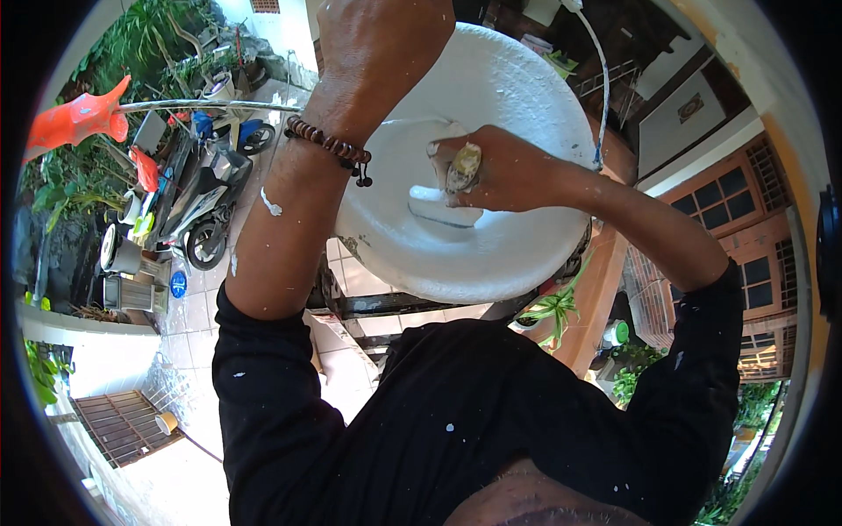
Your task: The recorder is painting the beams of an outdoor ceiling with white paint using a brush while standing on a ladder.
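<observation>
A large round white tub point(491, 259), coated with paint, fills the upper middle. Inside it, my right hand point(504, 175) grips a paint-stained yellowish handle point(465, 165); a white block-like piece with a dark edge point(443, 210) is beneath that hand, partly hidden. My left hand point(377, 44) is raised over the tub's upper left rim, back of the hand up, its fingers hidden beyond the top of the picture. A beaded bracelet and white paint flecks show on that arm.
A paint-spotted orange object point(74, 118) on a thin line point(202, 105) is at upper left, above a parked scooter point(206, 210) and pots point(123, 250) on tiles. A white cord point(601, 88) runs beside the tub. A plant point(553, 311) and orange ledge point(596, 289) sit lower right.
</observation>
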